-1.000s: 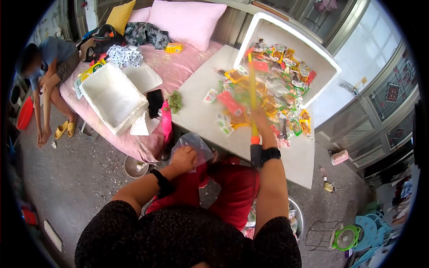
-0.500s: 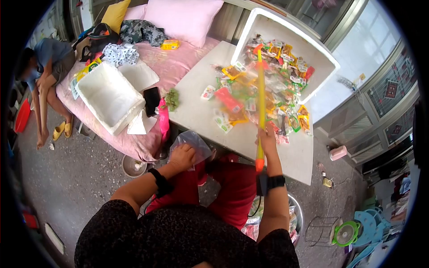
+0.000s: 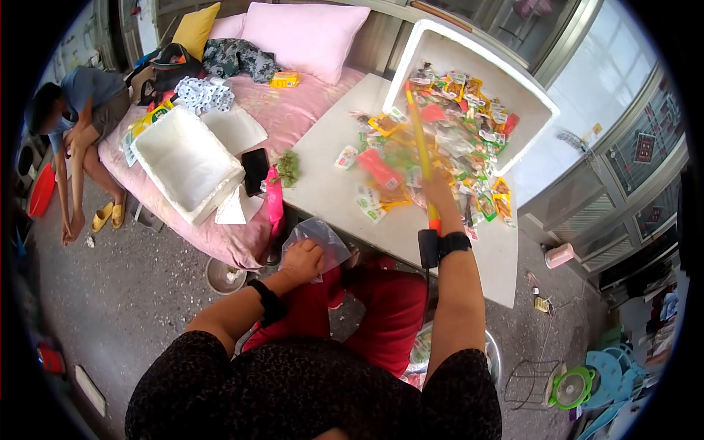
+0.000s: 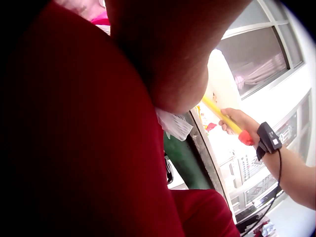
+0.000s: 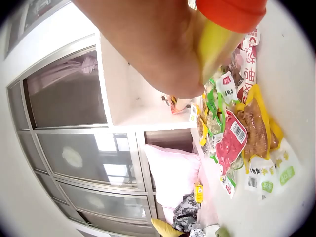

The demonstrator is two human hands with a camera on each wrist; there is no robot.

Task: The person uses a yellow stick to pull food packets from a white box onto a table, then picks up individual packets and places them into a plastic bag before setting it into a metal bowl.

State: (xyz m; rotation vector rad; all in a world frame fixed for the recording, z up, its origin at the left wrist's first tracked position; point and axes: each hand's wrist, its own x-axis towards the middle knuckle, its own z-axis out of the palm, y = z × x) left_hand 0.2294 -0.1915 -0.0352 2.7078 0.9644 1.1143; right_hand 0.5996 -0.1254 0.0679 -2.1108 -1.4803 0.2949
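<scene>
The right hand (image 3: pixel 440 192) grips a yellow stick (image 3: pixel 420 139) with orange ends, held over a heap of small snack packets (image 3: pixel 455 147) on the grey-white table (image 3: pixel 323 147). In the left wrist view the right hand (image 4: pixel 238 121) has its fingers curled round the yellow stick (image 4: pixel 222 116). The packets spill from a tipped white foam box (image 3: pixel 539 117). A red packet (image 5: pixel 232 140) lies among them in the right wrist view. On the left thigh, the left hand (image 3: pixel 303 260) holds a clear plastic bag (image 3: pixel 335 249) below the table edge.
A bed (image 3: pixel 308 95) at the left bears an empty foam box (image 3: pixel 183 165), a black phone (image 3: pixel 255 170) and pillows. One person (image 3: pixel 95 95) sits at its far end. Near the right leg stands a metal basin (image 3: pixel 493 359) with packets; a small bowl (image 3: pixel 224 277) is on the floor.
The yellow stick and right hand swung right and back slightly, and the stick now tilts with its far end to the left. The left hand stays on the bag.
</scene>
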